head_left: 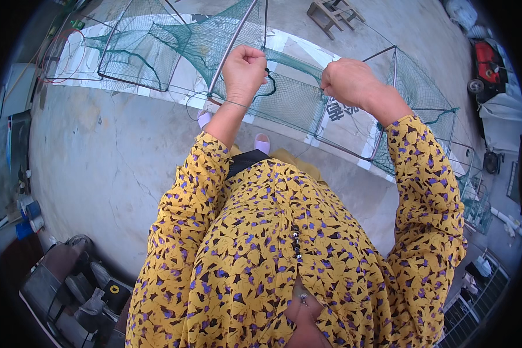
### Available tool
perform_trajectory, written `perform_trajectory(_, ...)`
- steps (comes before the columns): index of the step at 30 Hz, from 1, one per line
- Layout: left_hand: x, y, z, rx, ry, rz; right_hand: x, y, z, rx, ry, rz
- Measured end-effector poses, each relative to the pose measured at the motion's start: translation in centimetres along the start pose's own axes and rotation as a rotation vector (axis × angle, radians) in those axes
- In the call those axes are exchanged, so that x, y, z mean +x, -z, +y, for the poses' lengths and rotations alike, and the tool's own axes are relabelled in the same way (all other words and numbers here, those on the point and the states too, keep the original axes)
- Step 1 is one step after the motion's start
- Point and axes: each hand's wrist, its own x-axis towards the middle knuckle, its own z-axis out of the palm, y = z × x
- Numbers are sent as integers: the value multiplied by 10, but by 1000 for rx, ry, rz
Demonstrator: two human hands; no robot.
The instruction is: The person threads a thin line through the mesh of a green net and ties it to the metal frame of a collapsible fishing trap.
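Right hand (354, 84): fingertips largely hidden behind its back; grip cannot be told. Left hand (243, 71): anything between thumb and finger too small to tell. Green netting (287, 101): cut off by upper edge. Lilac slipper (203, 118): partly hidden by left forearm (223, 123). Dark clutter (84, 284), lower left: dim, kind unclear.

Over a sheet (281, 42), the net (296, 95) spans the floor (139, 151) from left to right, with the left hand (243, 71) and right hand (351, 81) near its middle. A stool (334, 16) stands beyond; a wheeled machine (488, 65) sits at the floor's right edge.
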Motion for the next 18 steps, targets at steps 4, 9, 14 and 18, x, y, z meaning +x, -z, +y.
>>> perform_trajectory(4,2,1,-2,-9,-12,7,1,-2,0,10,42,21)
perform_trajectory(9,0,1,1,-2,16,0,1,-4,-1,3,47,29)
perform_trajectory(14,0,4,-10,48,13,-3,4,-5,-5,-7,81,50)
perform_trajectory(18,-25,-13,-12,655,-692,262,8,-10,-2,55,116,66)
